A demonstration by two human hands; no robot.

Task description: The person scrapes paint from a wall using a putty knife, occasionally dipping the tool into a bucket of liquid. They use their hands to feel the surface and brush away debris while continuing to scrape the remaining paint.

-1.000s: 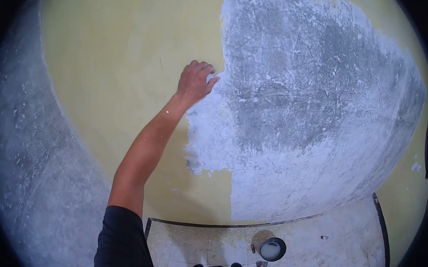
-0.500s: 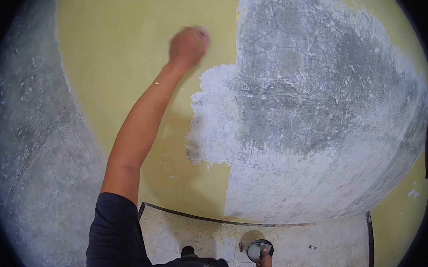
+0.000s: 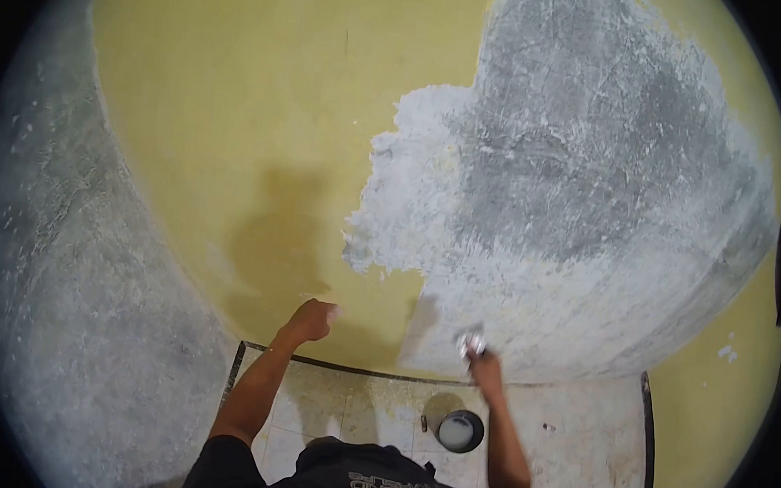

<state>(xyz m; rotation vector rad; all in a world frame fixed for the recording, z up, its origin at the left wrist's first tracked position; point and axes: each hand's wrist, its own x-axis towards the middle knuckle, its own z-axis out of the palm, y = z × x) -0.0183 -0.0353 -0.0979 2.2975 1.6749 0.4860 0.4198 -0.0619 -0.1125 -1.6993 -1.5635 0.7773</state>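
Observation:
My left hand is closed low in front of the yellow part of the wall. A small pale pinkish edge shows at its fingers, too blurred to name. My right hand grips a putty knife, its shiny blade raised before the lower whitish area of the wall. Between the yellow paint and the bare grey patch lies a ragged strip of white plaster. A dark round bucket with whitish contents stands on the floor beneath my right hand.
Pale floor tiles run along the wall's foot, behind a dark skirting line. A small dark brown object lies left of the bucket, and another small item lies to its right. A rough grey wall rises on the left.
My left hand has come down from high on the yellow wall to near its base. My right hand has lifted the putty knife from above the bucket toward the wall.

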